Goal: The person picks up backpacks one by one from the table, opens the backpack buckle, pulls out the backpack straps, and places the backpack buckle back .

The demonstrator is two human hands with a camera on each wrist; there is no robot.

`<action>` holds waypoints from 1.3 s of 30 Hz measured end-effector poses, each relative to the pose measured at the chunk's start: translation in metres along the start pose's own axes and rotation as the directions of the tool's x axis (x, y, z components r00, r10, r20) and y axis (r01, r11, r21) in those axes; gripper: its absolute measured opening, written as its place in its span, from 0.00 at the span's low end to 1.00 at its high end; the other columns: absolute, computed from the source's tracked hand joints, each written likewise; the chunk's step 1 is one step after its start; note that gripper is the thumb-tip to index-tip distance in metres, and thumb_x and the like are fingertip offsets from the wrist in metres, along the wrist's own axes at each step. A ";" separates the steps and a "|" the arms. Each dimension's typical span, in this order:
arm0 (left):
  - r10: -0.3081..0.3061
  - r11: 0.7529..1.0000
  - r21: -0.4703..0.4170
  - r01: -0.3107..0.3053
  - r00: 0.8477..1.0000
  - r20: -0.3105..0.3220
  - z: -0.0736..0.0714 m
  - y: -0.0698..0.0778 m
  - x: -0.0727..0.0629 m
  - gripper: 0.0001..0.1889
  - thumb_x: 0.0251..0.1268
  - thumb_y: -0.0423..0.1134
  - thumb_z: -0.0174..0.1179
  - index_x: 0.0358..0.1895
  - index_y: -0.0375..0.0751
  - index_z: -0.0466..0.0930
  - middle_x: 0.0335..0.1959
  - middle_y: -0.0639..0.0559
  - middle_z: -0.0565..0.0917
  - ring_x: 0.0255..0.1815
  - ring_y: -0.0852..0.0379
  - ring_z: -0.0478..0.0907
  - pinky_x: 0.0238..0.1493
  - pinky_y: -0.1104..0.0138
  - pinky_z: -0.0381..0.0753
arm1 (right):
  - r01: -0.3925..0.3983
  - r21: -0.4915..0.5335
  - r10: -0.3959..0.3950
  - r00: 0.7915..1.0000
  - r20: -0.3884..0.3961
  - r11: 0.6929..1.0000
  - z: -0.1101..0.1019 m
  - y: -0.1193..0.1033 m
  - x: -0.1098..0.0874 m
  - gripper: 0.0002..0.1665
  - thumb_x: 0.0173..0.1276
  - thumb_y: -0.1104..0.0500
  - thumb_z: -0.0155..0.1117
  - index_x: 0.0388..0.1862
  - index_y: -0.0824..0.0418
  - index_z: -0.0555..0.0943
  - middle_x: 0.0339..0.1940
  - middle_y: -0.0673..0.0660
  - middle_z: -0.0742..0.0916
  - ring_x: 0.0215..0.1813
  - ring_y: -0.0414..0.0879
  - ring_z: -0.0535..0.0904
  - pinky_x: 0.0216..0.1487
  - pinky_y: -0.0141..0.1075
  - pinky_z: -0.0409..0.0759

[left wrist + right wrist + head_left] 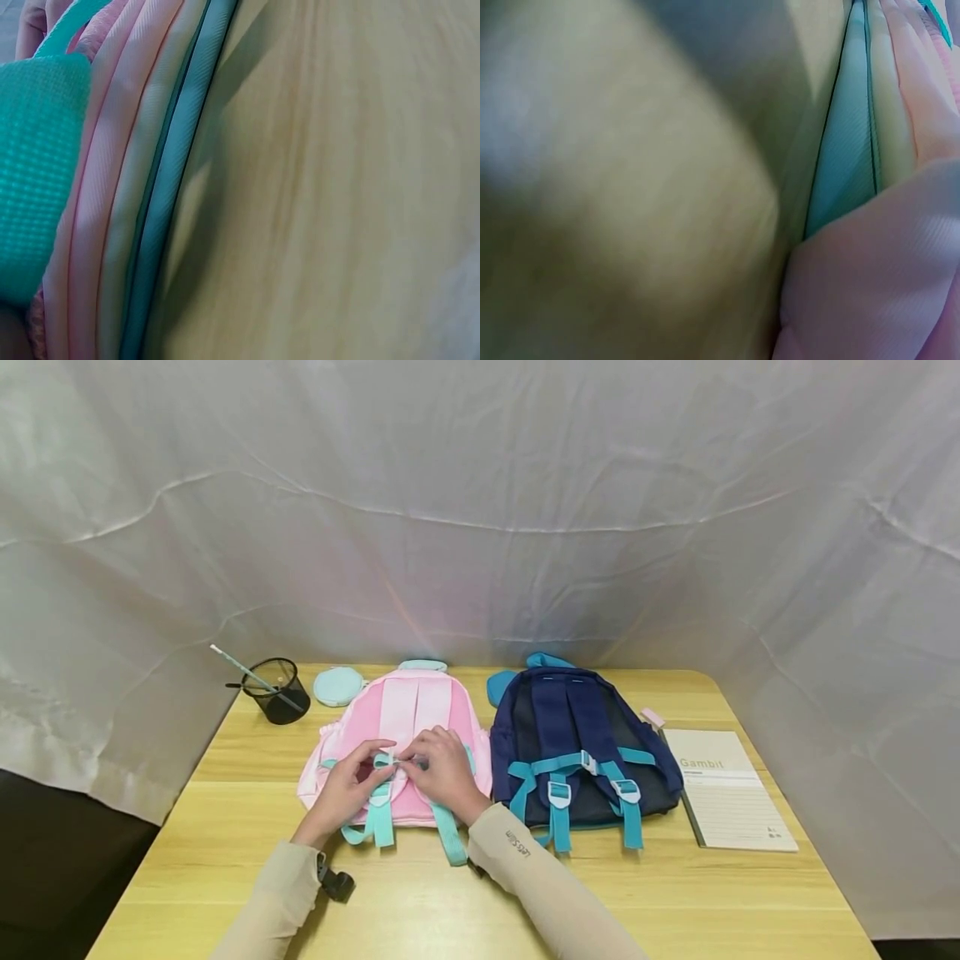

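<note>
A pink backpack (360, 727) lies on the table with its shoulder straps facing up. Over its middle, my left hand (347, 789) pinches the teal chest strap (384, 760) between thumb and fingers, beside a small white piece that looks like a buckle. From the other side my right hand (442, 768) pinches the same strap, its fingertips close to the left ones. The fingers partly hide what lies between them. In the left wrist view a teal webbing strap (41, 172) hangs by the bag's edge; the right wrist view shows the bag's pink side (877, 277).
Right beside the pink bag lies a navy backpack (517, 727) with blue straps and a fastened white chest buckle. A notebook (735, 802) and a pink eraser-like block (652, 717) are at the right. A black mesh pen cup (285, 706) holding a pencil stands back left.
</note>
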State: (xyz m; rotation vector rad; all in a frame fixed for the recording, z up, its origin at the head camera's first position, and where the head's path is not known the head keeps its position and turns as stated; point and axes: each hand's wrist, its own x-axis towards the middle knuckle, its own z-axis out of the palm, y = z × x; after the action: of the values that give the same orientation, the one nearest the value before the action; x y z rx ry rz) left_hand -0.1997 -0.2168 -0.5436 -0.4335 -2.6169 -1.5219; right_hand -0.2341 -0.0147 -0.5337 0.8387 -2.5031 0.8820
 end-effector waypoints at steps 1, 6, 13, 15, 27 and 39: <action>0.001 1.000 0.005 -0.001 1.000 -0.003 0.000 -0.003 0.000 0.20 0.76 0.36 0.62 0.68 0.44 0.76 0.34 0.48 0.77 0.29 0.60 0.70 0.33 0.70 0.71 | 0.001 0.004 -0.001 1.000 -0.001 1.000 0.000 0.000 0.000 0.03 0.64 0.54 0.79 0.37 0.49 0.93 0.33 0.44 0.88 0.39 0.40 0.78 0.45 0.35 0.72; 0.009 1.000 -0.007 -0.009 1.000 0.001 0.000 -0.007 0.000 0.20 0.75 0.40 0.63 0.67 0.52 0.77 0.33 0.52 0.76 0.29 0.61 0.70 0.33 0.70 0.71 | 0.016 0.028 -0.016 1.000 -0.006 0.999 0.000 0.000 0.000 0.03 0.64 0.55 0.79 0.37 0.50 0.93 0.33 0.44 0.88 0.40 0.41 0.79 0.45 0.35 0.73; 0.008 1.000 -0.012 -0.008 1.000 0.019 -0.001 -0.005 0.000 0.20 0.75 0.44 0.63 0.67 0.55 0.77 0.32 0.53 0.75 0.29 0.59 0.70 0.33 0.69 0.72 | -0.012 0.072 0.010 1.000 0.023 0.997 0.000 0.001 0.000 0.04 0.69 0.53 0.75 0.40 0.50 0.91 0.35 0.45 0.88 0.41 0.40 0.81 0.47 0.36 0.74; 0.006 1.000 -0.008 -0.006 1.000 0.015 -0.001 -0.005 0.000 0.21 0.75 0.43 0.64 0.68 0.54 0.76 0.33 0.54 0.77 0.30 0.59 0.70 0.33 0.69 0.72 | -0.041 0.103 0.037 0.999 0.038 0.994 0.000 0.002 0.000 0.07 0.71 0.51 0.72 0.44 0.51 0.89 0.37 0.46 0.89 0.42 0.40 0.82 0.48 0.36 0.76; 0.031 0.997 -0.068 -0.030 0.999 0.009 0.000 -0.007 0.004 0.21 0.72 0.37 0.66 0.64 0.44 0.72 0.44 0.50 0.89 0.36 0.61 0.74 0.39 0.72 0.72 | -0.142 0.255 0.091 0.975 0.202 0.956 0.000 0.004 0.002 0.14 0.75 0.51 0.68 0.56 0.51 0.82 0.49 0.48 0.89 0.51 0.40 0.85 0.55 0.32 0.82; -0.076 0.997 0.014 0.078 0.991 -0.109 0.005 -0.006 0.004 0.12 0.62 0.42 0.76 0.42 0.45 0.83 0.38 0.50 0.85 0.37 0.59 0.77 0.40 0.73 0.75 | -0.155 0.381 0.120 0.986 0.116 0.912 0.001 0.007 0.001 0.03 0.72 0.55 0.71 0.40 0.53 0.87 0.39 0.47 0.89 0.43 0.37 0.85 0.49 0.30 0.83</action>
State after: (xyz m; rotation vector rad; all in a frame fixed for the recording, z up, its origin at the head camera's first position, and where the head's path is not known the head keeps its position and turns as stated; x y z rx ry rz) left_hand -0.2047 -0.2144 -0.5499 -0.2435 -2.5894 -1.4966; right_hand -0.2393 -0.0110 -0.5369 0.8410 -2.5268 1.4558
